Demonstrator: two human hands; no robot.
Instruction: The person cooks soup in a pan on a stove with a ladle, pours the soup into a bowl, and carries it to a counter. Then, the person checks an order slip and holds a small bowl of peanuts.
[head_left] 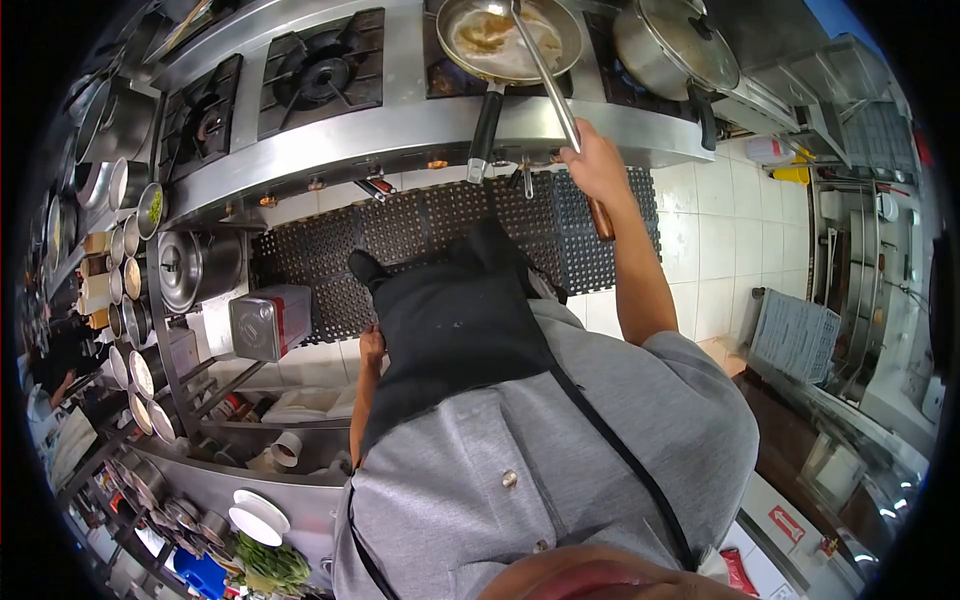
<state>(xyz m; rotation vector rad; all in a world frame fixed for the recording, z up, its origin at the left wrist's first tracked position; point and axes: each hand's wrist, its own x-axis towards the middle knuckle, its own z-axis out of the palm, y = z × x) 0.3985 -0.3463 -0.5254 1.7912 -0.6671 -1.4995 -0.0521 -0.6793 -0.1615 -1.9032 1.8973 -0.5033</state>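
Note:
My right hand point(600, 165) is closed around a long metal cooking utensil point(556, 95) with a wooden end. Its far end reaches into a frying pan point(555, 35) on the stove; the tip is cut off by the upper frame edge. Brownish liquid point(495, 35) lies in the pan, whose black handle point(487, 125) points toward me and is not held. My left hand point(372, 347) hangs beside my black apron point(450, 340), fingers curled, with nothing visible in it.
A large lidded pot point(675, 45) stands right of the pan, and gas burners point(322, 80) lie left. A square tin point(270, 325) and a steel pot point(200, 270) sit at my left. Perforated rubber mats point(420, 215) cover the floor. Shelves with several bowls line the left.

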